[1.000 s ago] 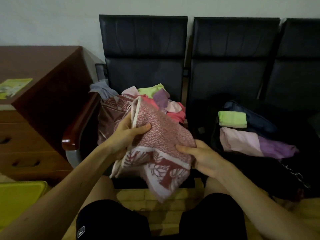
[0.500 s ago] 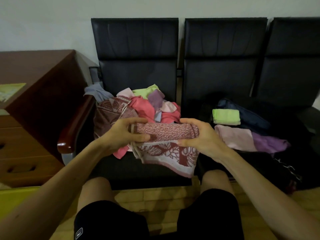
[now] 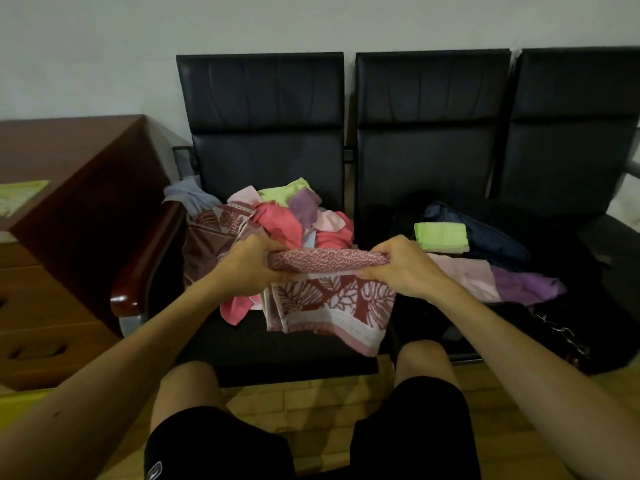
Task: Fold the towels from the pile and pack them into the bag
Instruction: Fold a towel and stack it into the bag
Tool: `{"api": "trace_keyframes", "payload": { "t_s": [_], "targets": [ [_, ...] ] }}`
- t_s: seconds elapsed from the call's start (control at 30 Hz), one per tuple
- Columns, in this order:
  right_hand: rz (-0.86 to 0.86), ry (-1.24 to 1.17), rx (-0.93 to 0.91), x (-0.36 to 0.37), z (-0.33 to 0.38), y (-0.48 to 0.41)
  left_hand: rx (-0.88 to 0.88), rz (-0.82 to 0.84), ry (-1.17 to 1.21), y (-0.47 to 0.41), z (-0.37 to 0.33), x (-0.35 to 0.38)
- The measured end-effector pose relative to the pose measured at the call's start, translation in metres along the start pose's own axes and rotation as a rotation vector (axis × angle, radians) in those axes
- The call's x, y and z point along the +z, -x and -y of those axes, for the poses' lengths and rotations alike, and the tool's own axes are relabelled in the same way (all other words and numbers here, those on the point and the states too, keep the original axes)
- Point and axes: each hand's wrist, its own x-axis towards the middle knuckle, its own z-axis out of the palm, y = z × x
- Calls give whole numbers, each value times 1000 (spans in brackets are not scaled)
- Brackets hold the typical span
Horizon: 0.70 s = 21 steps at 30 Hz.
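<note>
1. Our left hand [image 3: 251, 268] and right hand [image 3: 403, 268] each clutch one end of the leaf towel [image 3: 329, 299], with fingers curled over its top fold. It hangs in the air just in front of the pile [image 3: 277, 223], above the seat of the left chair [image 3: 266, 133].
2. We judge this towel partly folded: doubled over at least once, but not yet down to packing size.
3. On the middle chair [image 3: 433, 133] a green towel [image 3: 441, 235] lies neatly folded. A pink towel [image 3: 460, 275] and a purple towel [image 3: 523, 285] lie just in front of it, flatter and looser.
4. These three rest on or in the dark bag [image 3: 485, 233]. The light is too dim for us to tell whether they are properly inside.
5. What is left is the pile, which holds many crumpled towels, none of them folded.
6. So we reckon we are early in the job: three towels across, one in hand, and most of the work ahead.
</note>
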Motion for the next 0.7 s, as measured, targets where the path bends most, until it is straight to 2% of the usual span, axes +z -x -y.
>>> {"api": "trace_keyframes", "payload": {
  "t_s": [0.27, 0.33, 0.4, 0.43, 0.53, 0.63, 0.7],
  "targets": [
    [88, -99, 109, 1, -12, 7, 6, -85, -38, -7, 3, 8],
    [94, -171, 146, 3, -20, 9, 43, -143, -85, -9, 8, 12],
    [107, -292, 187, 4, -32, 12, 58, -127, -109, -8, -1, 11],
    [121, -364, 206, 3, -36, 15, 70, -87, -23, -6, -8, 8],
    [119, -674, 228, 3, -50, 29, 56, 16, 432, -1, -42, 5],
    [10, -1147, 270, 11, -60, 41, -5, -11, 616, -14, -62, 9],
    [12, -1297, 305, 21, -66, 44, -45, -31, 740, -28, -74, 14]
  ]
}}
